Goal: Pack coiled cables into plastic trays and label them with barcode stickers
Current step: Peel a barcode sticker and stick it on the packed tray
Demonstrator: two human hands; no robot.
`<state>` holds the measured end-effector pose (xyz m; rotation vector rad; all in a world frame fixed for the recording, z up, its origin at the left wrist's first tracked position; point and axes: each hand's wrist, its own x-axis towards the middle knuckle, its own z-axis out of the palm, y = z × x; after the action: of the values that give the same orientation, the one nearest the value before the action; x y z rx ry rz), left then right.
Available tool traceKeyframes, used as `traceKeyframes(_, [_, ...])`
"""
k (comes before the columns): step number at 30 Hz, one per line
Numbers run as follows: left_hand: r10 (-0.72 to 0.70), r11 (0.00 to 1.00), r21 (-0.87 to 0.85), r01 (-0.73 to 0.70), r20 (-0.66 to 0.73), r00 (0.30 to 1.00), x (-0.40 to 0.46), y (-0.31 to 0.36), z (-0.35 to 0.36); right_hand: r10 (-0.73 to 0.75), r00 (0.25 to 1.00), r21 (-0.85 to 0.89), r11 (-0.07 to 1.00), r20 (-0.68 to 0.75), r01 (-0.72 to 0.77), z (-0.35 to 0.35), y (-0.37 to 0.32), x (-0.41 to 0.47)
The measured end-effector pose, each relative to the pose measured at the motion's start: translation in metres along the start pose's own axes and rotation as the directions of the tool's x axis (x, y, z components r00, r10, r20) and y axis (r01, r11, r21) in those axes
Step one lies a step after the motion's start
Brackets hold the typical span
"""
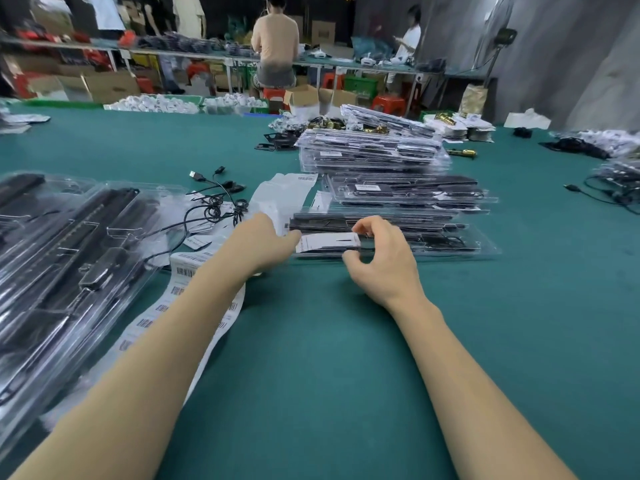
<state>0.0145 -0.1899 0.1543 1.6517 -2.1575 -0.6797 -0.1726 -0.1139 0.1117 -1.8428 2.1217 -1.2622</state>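
Right hand [381, 258] grip pinches white rectangular barcode sticker [327, 241] atop clear plastic tray [450, 249] of black cables, on green bench [311, 341] | left hand [259, 240] fingertips touch sticker's left end | glossy filled trays stacked behind [370, 150]

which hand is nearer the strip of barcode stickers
Left. The left hand reaches over the barcode sticker strip, its forearm crossing it. The right hand is farther right, at the white label.
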Motion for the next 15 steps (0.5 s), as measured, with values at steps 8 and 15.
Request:
traceKeyframes(8, [-0.146, 0.725, -0.648, 0.235, 0.190, 0.971, 0.008, 0.001, 0.006, -0.030, 0.985, 0.097, 0.994, -0.167, 0.047, 0.000, -0.006, 0.000])
traceKeyframes(15, [-0.217, 0.251, -0.944, 0.214, 0.161, 0.963, 0.011, -0.015, -0.021, 0.161, 0.891, -0.079, 0.974, -0.425, -0.214, -0.011, 0.008, 0.005])
